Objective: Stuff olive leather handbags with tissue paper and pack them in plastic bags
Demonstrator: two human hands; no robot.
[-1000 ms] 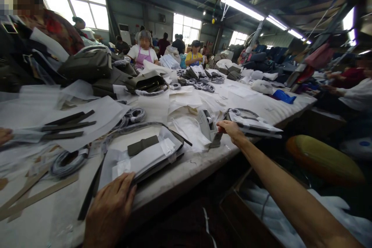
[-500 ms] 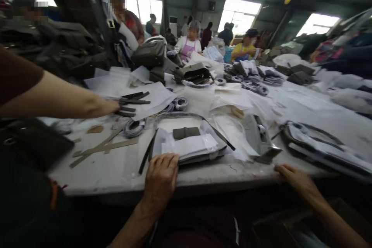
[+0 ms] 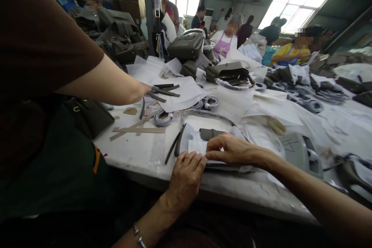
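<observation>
A dark olive handbag (image 3: 180,143) lies flat at the table's front edge, with white paper (image 3: 197,145) over it and a dark flap or tab (image 3: 209,134) on top. My left hand (image 3: 187,176) grips the bag's front edge, fingers bent over the paper. Just above those fingertips, my right hand (image 3: 232,149) is in a pinch over the paper; whatever sits between thumb and fingers is hidden. The bag's wrapped handle (image 3: 200,113) loops away behind it. To the right stands a grey tape dispenser (image 3: 296,149).
At left, a co-worker's arm (image 3: 116,81) reaches to dark strips (image 3: 165,91) on white sheets. Tan strips (image 3: 139,130) and a wrapped coil (image 3: 163,117) lie nearby. Another bag (image 3: 356,178) is far right. Several bags and people fill the background.
My right hand has moved left from beside the tape dispenser to the bag's paper, near my left hand. My left hand stays at the bag's front edge. The view has turned left.
</observation>
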